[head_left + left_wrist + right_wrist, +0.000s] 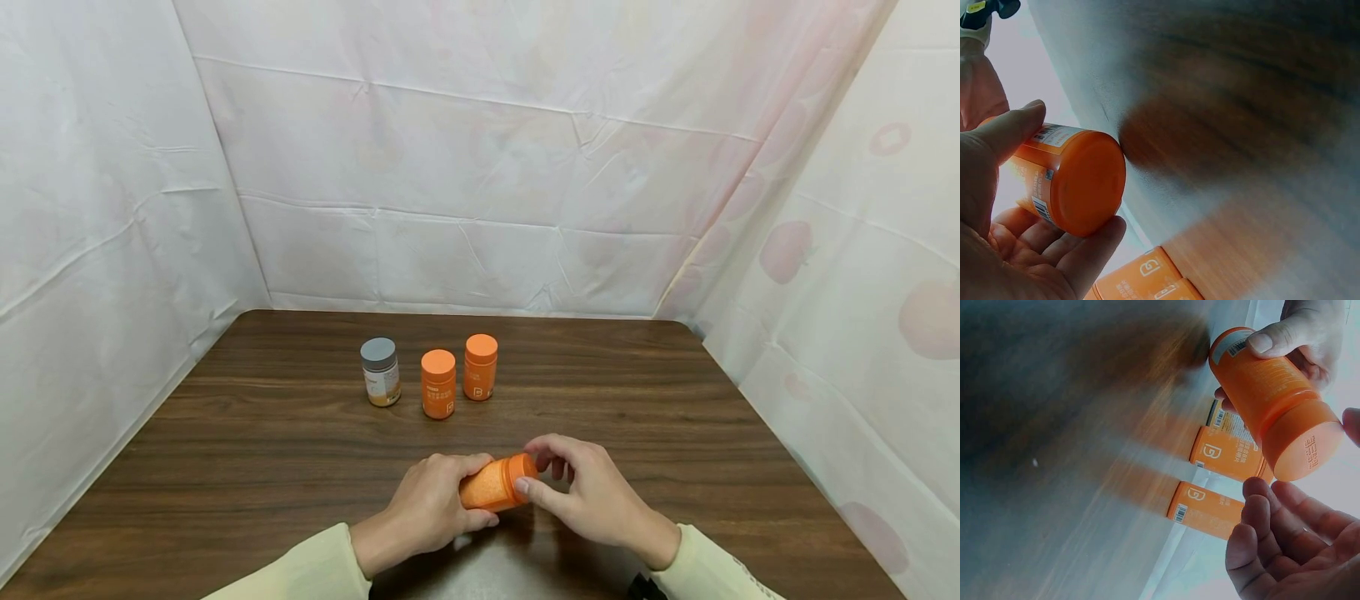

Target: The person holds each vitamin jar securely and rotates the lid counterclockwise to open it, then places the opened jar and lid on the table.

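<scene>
My left hand grips an orange pill bottle by its body, thumb on one side and fingers on the other. The bottle is tipped onto its side, low over the table, its cap pointing right. In the left wrist view its round orange base faces the camera, with barcoded labels beside it. My right hand is at the cap end, thumb and fingers spread around it. The right wrist view shows the ridged orange cap on the bottle, with the right fingers loosely bent just off it.
Farther back on the dark wooden table stand a grey-lidded bottle and two orange bottles, one nearer and one behind to the right. White sheeting walls the table's back and sides.
</scene>
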Demonstrator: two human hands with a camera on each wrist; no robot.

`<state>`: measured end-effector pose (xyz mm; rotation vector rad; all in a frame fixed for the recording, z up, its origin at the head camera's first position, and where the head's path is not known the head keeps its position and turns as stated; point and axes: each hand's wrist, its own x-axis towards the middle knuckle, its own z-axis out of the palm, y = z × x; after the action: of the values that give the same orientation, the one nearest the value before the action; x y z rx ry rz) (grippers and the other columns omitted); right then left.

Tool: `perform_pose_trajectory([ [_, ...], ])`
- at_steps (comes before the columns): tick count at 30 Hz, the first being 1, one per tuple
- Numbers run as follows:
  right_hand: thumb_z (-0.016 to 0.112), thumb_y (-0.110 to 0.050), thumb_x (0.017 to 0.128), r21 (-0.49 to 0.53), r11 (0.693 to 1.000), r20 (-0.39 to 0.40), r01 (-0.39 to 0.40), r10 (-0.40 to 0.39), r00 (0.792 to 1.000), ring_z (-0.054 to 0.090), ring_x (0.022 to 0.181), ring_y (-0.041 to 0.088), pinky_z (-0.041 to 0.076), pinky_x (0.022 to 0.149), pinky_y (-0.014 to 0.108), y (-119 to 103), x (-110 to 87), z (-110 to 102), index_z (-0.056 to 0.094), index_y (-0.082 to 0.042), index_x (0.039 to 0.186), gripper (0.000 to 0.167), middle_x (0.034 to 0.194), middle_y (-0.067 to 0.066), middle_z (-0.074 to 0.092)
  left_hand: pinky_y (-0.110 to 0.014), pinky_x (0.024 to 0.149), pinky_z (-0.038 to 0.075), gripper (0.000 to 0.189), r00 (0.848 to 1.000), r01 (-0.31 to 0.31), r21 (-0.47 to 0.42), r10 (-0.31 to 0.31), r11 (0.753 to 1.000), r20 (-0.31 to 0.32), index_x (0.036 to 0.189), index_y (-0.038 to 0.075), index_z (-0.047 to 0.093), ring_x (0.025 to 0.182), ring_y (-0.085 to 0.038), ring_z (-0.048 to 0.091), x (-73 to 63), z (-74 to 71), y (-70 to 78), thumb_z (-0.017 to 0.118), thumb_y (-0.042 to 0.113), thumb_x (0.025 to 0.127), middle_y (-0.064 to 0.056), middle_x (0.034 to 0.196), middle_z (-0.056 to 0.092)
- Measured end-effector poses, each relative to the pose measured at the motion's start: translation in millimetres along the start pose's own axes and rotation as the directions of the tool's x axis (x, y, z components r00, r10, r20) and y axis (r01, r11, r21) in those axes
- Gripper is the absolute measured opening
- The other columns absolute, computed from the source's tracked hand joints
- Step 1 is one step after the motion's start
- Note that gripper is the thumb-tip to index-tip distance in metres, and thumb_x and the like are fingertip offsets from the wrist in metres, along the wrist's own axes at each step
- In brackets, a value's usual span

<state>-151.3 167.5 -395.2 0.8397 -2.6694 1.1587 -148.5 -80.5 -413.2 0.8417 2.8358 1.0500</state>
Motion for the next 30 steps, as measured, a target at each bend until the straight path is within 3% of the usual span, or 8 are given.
perform_pose_trajectory([
  [4, 0.077, -0.043, 0.092, 0.000, 1.000, 0.016, -0.007, 0.007, 1.000, 0.059, 0.071, 0.016, 0.049, 0.061, 0.026, 0.5, 0.2, 0.6, 0.069, -0.027, 0.108, 0.024, 0.086, -0.014, 0.064, -0.026, 0.062, 0.044, 0.041, 1.000, 0.003, -0.002, -0.003, 1.000, 0.004, 0.109, 0.034, 0.069, 0.069, -0.002, 0.054, -0.1, -0.3, 0.5, 0.093, 0.033, 0.076, 0.020, 0.084, 0.061],
  [9, 0.078, -0.041, 0.091, 0.006, 0.999, 0.019, 0.036, -0.036, 0.999, 0.060, 0.072, 0.015, 0.051, 0.062, 0.030, 1.6, 0.7, 0.9, 0.069, -0.027, 0.109, 0.024, 0.087, -0.014, 0.066, -0.026, 0.063, 0.044, 0.041, 1.000, 0.009, -0.007, -0.009, 1.000, 0.011, 0.109, 0.034, 0.070, 0.069, -0.002, 0.054, -0.2, -0.3, 0.9, 0.093, 0.033, 0.075, 0.020, 0.084, 0.061],
  [23, 0.088, -0.025, 0.082, 0.019, 0.981, -0.006, 0.192, -0.192, 0.981, 0.059, 0.082, 0.018, 0.051, 0.069, 0.031, 3.7, -0.2, -0.6, 0.067, -0.021, 0.120, 0.043, 0.097, -0.012, 0.063, -0.026, 0.061, 0.043, 0.041, 1.000, 0.002, 0.003, -0.002, 1.000, 0.006, 0.109, 0.033, 0.070, 0.068, -0.003, 0.054, -0.5, -0.8, -0.4, 0.093, 0.033, 0.075, 0.020, 0.083, 0.061],
  [30, 0.091, -0.017, 0.078, 0.037, 0.963, -0.026, 0.269, -0.268, 0.963, 0.055, 0.087, 0.008, 0.051, 0.070, 0.028, 4.2, 0.0, -0.6, 0.066, -0.021, 0.122, 0.051, 0.103, -0.012, 0.063, -0.026, 0.061, 0.043, 0.041, 1.000, -0.011, 0.011, 0.011, 1.000, -0.003, 0.108, 0.032, 0.069, 0.068, -0.002, 0.053, -0.7, -0.5, -0.1, 0.094, 0.032, 0.074, 0.019, 0.082, 0.061],
])
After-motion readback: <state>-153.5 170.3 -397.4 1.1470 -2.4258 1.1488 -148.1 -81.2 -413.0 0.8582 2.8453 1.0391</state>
